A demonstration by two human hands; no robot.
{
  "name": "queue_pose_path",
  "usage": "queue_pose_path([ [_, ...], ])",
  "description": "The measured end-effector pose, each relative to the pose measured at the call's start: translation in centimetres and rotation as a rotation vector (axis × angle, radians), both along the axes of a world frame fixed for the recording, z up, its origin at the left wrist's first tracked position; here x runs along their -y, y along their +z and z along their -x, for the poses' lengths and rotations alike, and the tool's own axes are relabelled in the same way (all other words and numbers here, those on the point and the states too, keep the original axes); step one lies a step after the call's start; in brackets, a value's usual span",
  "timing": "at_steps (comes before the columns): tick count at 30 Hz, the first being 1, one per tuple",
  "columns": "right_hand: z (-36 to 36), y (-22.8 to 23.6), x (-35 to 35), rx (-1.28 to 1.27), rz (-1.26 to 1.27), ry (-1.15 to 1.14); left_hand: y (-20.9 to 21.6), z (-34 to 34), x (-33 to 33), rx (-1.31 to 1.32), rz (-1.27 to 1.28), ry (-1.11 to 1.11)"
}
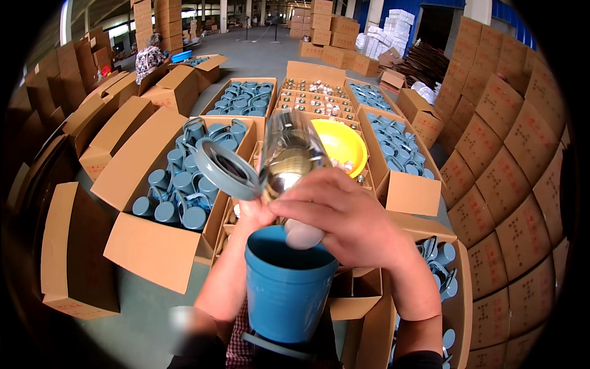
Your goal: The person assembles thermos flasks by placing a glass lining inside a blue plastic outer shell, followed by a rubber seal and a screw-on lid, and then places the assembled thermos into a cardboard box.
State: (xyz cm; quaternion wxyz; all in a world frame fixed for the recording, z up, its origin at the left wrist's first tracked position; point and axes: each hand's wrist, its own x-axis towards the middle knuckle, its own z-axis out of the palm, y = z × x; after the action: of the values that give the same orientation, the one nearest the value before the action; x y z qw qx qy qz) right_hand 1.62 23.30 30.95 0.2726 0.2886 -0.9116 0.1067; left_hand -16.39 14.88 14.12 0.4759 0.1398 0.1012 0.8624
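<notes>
My right hand point(338, 212) is closed around the lower part of a silvery glass flask liner point(292, 150), blurred and tilted above an open blue flask casing point(287, 295). The casing stands upright close to my body, its wide mouth facing up. A white rounded piece point(303, 235) shows under my right fingers, over the casing's mouth; whether it is joined to the liner I cannot tell. My left hand point(253, 214) is partly hidden behind my right; its fingers close at the edge of a grey-blue ring-shaped part point(227, 169), beside the liner.
Open cartons of blue flask parts stand left point(178, 178), right point(399, 144) and at lower right point(442, 277). A yellow basin point(338, 144) rests on a divided carton point(313, 92) of silvery liners. Stacked boxes point(498, 203) wall the right side. Another person point(150, 58) sits far left.
</notes>
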Motion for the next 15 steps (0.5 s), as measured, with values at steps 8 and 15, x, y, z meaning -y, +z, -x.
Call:
queue_pose_path([
  [8,1.1,-1.4,-3.7,0.111,1.254,0.128,6.4,-3.4,4.8,-0.451,-0.089,0.166],
  [15,-0.7,-7.3,-2.5,0.818,1.359,0.27,4.7,-4.9,6.4,-0.623,-0.169,0.244],
])
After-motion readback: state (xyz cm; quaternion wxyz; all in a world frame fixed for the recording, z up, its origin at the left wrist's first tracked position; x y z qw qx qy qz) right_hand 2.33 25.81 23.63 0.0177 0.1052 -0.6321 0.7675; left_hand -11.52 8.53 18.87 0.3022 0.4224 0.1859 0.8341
